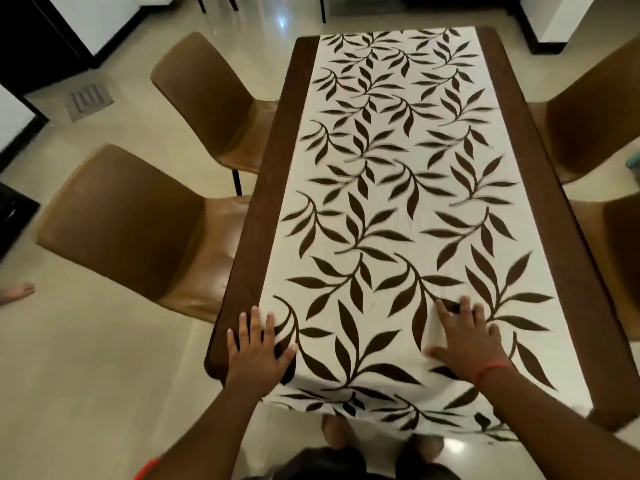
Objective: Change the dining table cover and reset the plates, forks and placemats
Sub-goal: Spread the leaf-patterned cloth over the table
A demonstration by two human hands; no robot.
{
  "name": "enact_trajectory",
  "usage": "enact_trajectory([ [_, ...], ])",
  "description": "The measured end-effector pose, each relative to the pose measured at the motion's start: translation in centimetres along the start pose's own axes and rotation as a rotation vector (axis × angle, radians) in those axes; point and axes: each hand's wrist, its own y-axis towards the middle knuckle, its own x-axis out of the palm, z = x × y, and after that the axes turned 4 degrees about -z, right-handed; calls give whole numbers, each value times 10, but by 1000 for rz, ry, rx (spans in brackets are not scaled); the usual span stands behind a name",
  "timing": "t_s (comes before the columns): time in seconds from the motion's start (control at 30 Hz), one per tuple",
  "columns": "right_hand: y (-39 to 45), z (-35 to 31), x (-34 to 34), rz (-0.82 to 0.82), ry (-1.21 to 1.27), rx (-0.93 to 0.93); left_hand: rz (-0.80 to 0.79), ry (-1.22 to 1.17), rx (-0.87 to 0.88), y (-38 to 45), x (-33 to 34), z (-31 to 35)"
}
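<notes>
A white cover with a brown leaf print (398,209) lies lengthwise along the dark brown dining table (263,188), its near end hanging over the table's front edge. My left hand (258,348) lies flat with straight, spread fingers at the cover's near left corner, half on the bare wood. My right hand (467,341) presses flat on the cover near the front right, fingers spread. No plates, forks or placemats are in view.
Two brown chairs (138,230) (214,98) stand along the left side, two more (595,109) (620,254) along the right. The floor is glossy beige tile. A person's bare foot (17,292) shows at the far left edge. My own feet stand below the table end.
</notes>
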Motion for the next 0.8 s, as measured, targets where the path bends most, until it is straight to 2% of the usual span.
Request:
enact_trajectory([
  [0.1,-1,0,-9,23,4,-13,28,21,8,3,-15,11],
  [0.23,-4,8,-10,73,35,2,68,29,108,11,-27,34],
  [0.33,-7,12,-12,76,30,19,2,27,176,23,-35,53],
  [0.53,-19,21,8,-71,90,67,-224,142,202,28,-33,66],
  [0.8,-27,21,17,-84,83,64,-289,171,197,15,-25,58],
])
